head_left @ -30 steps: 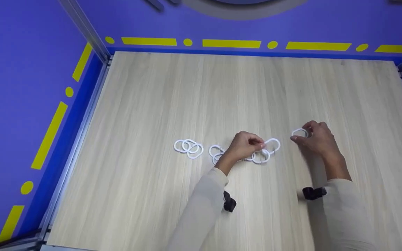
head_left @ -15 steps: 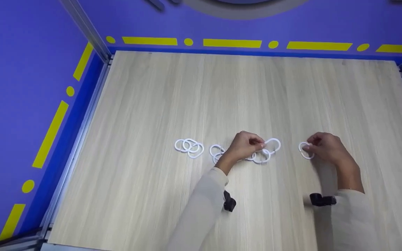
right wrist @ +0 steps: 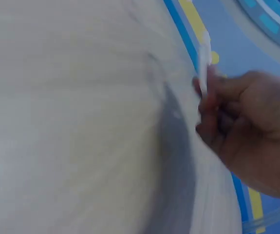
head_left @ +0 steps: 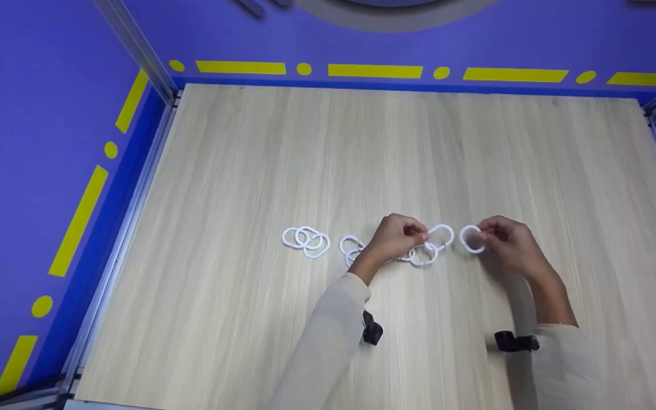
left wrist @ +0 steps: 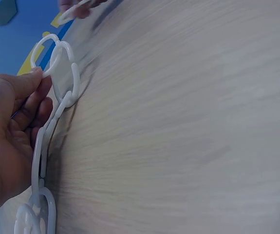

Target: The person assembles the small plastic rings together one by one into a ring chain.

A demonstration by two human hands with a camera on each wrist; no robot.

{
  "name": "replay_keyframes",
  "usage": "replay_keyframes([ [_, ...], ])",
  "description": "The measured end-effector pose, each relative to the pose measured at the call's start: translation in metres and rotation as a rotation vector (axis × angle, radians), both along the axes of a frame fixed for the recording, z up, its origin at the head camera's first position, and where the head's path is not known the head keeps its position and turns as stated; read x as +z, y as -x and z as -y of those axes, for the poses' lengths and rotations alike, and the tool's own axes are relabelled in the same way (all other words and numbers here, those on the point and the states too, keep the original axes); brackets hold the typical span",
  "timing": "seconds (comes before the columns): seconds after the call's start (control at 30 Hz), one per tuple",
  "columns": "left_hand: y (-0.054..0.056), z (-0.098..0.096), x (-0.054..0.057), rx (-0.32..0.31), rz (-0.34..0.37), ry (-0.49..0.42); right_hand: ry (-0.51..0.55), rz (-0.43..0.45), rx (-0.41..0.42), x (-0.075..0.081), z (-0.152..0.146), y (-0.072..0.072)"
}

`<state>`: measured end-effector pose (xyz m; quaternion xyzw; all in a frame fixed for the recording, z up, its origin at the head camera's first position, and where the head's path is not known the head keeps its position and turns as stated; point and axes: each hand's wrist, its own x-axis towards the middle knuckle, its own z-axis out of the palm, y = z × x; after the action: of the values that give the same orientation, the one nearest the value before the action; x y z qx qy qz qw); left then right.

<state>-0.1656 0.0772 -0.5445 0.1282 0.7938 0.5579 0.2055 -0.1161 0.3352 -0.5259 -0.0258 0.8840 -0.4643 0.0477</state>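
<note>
My left hand [head_left: 395,238] pinches the end link of a chain of white plastic rings [left wrist: 67,73]. In the left wrist view the linked rings trail down past the palm toward the table; in the head view the forearm and hand cover part of the chain. Between the thumb and fingers of my right hand [head_left: 507,242] is a single white ring [head_left: 467,249], held just to the right of the chain's end link. A narrow gap shows between the two in the head view. The right wrist view shows this ring edge-on and blurred.
A small cluster of overlapping white rings [head_left: 318,245] lies on the wooden table [head_left: 328,159] to the left of the chain. Blue panels [head_left: 373,40] with yellow markings rise along the table's back and left sides.
My right hand first drew the single ring nearer and to the right, turning it, then brought it left toward the chain's end. The left hand keeps its grip in place.
</note>
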Motion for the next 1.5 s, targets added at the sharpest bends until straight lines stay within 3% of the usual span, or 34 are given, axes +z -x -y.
replay_keyframes([
  [0.13,-0.001,0.000,0.001,-0.007,-0.007,0.011,0.174,-0.037,0.065,0.004,0.015,0.002],
  [0.27,-0.001,0.001,0.002,-0.017,-0.008,0.017,0.145,-0.081,0.099,0.004,0.023,0.005],
  [0.6,-0.001,0.003,-0.001,-0.018,0.005,-0.005,0.042,-0.139,0.004,-0.008,0.037,0.007],
  [0.8,-0.002,0.007,-0.001,-0.045,-0.015,-0.014,0.094,-0.107,-0.055,-0.012,0.033,0.008],
  [1.0,-0.002,0.017,0.002,-0.058,-0.029,-0.010,0.121,-0.101,-0.016,-0.017,0.024,0.014],
  [1.2,0.007,0.043,0.005,0.038,-0.102,-0.079,0.046,-0.038,-0.008,-0.019,0.017,0.016],
  [1.33,0.014,0.076,0.011,0.136,-0.190,-0.098,0.004,-0.014,-0.032,-0.018,0.010,0.016],
  [1.5,0.014,0.126,0.018,0.258,-0.296,-0.116,-0.051,-0.017,-0.044,-0.017,0.002,0.015],
])
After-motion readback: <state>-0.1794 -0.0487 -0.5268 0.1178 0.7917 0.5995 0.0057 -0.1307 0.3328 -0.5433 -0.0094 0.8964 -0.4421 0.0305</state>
